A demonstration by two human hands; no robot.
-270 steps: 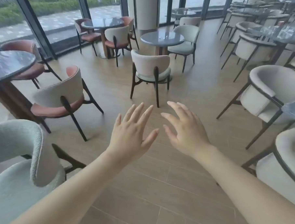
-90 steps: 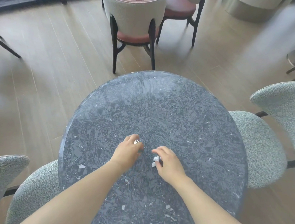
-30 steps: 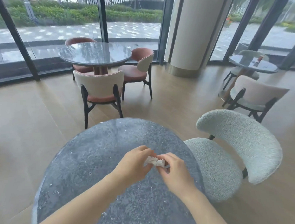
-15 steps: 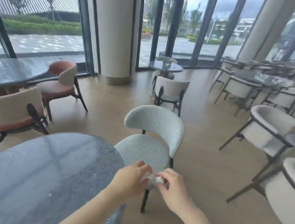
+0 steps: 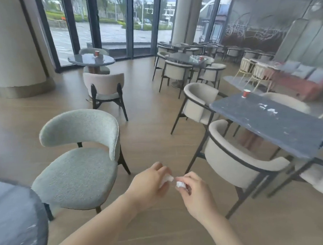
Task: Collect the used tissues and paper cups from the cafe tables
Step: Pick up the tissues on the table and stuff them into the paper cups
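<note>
Two hands: the left hand (image 5: 150, 185) and the right hand (image 5: 195, 195) hang close together over the floor, resting on nothing.
Left hand: its fingers are curled round a crumpled tissue (image 5: 166, 178), and a white end pokes out toward the right hand.
Right hand: thumb and fingertips pinch a small tissue wad (image 5: 180, 184). The two pieces are just beside each other; I cannot tell whether they touch.
Change: a second ago both hands worked these tissues over the round table (image 5: 14, 214). The view has since swung right, and only that table's edge shows at the lower left, with the green chair (image 5: 77, 155) beside it.
Meaning: the first table's tissues have come away in the hands, so that table looks done, and the person seems to be heading on.
Next table: the rectangular table (image 5: 278, 135) stands well apart to the right. A red paper cup (image 5: 246, 93) sits at its far left corner and white tissue scraps (image 5: 268, 108) lie near its far edge.
Further off: the window table (image 5: 82, 60) carries a second red cup (image 5: 96, 53) near its far edge.
Risk: with both hands full, taking a cup will likely need the tissues gathered into one hand first.
</note>
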